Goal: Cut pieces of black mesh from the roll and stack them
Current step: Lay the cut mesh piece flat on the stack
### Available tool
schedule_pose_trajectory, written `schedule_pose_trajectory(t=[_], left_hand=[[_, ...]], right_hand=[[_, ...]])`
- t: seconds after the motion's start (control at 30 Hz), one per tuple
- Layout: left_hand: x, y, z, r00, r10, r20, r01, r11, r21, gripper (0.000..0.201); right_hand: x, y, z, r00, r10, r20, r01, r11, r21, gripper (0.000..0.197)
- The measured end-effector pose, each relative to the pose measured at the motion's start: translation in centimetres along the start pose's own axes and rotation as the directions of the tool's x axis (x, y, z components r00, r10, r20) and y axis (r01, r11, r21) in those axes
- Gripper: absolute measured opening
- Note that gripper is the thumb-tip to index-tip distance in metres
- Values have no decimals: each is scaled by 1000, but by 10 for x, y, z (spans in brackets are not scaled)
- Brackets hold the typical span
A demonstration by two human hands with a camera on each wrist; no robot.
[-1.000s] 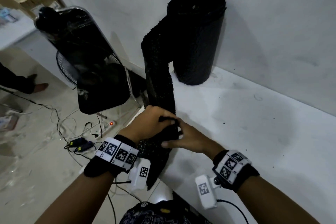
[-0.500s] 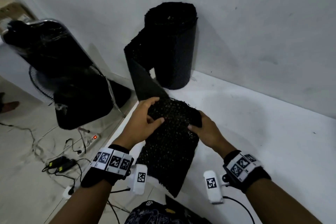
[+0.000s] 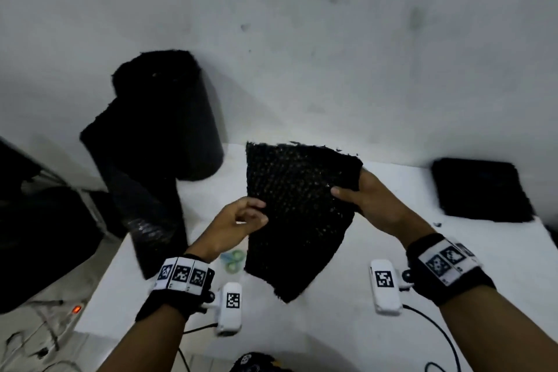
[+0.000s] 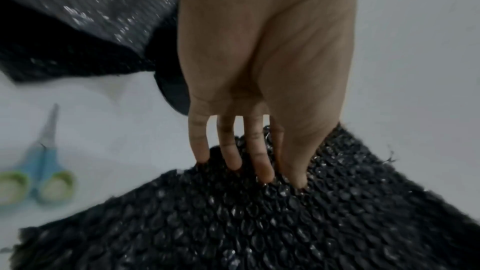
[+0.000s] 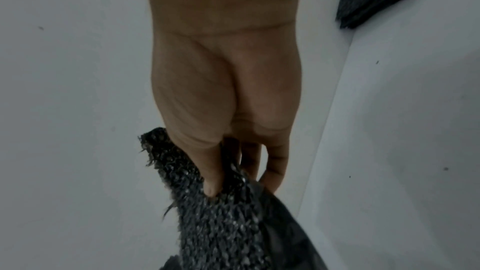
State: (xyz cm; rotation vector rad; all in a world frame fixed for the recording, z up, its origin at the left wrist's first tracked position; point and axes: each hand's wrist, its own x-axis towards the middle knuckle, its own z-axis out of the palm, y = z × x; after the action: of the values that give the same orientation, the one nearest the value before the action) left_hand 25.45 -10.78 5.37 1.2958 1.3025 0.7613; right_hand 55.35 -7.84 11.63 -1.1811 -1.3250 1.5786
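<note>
Hanging between both hands (image 3: 238, 222) (image 3: 373, 205), apparently pinched: mesh piece (image 3: 299, 214).

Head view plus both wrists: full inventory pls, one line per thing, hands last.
mesh roll: 1, black, upright at the wall on the table's left end, loose tail hanging over the edge
cut mesh piece: 1, black, held up above the table between both hands
mesh stack: 1, black, flat on the table at far right
scissors: 1, blue with green loops, lying on the table beside the left wrist
table: 1, white
power strip: 1, red light, on the floor at left
left hand: pinches the piece's left edge
right hand: grips its right edge
</note>
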Motion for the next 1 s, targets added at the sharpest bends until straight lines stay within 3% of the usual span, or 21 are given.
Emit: schedule_pose_trajectory(t=[0.1,0.17,0.23,0.3,0.37,0.47,0.5,0.6,0.8,1.0], left_hand=[[12,22,32,997,42,-66,-43,999,-9,21],[15,33,48,994,18,-112,-16,1000,17,45],[18,45,67,999,-1,-54,4,998,55,72],[24,56,87,999,12,39,-14,999,40,85],[31,66,107,994,37,103,-42,998,41,72],[35,81,131,994,81,75,-89,990,106,14],[35,84,136,995,75,60,-81,992,97,4],[35,87,144,998,26,55,-29,998,52,8],[32,79,149,998,-61,24,60,998,31,11],[19,80,150,993,-64,-99,66,998,18,8]], right_hand=[[-23,-3,-36,992,-23,-124,37,994,107,47],[-38,-3,-54,994,-25,-108,37,993,110,41],[-53,-8,-69,998,-21,-61,27,994,104,43],[-63,-14,-83,1000,-24,-15,25,995,99,43],[-71,-20,-97,1000,-28,5,28,995,98,42],[-80,-26,-119,996,-45,-77,50,996,75,47],[-81,-27,-127,988,-50,-148,58,997,53,46],[-92,-16,-147,957,-21,-290,36,998,48,53],[-116,35,-154,960,195,-200,-181,980,83,53],[-122,56,-156,962,193,-193,-159,971,178,45]])
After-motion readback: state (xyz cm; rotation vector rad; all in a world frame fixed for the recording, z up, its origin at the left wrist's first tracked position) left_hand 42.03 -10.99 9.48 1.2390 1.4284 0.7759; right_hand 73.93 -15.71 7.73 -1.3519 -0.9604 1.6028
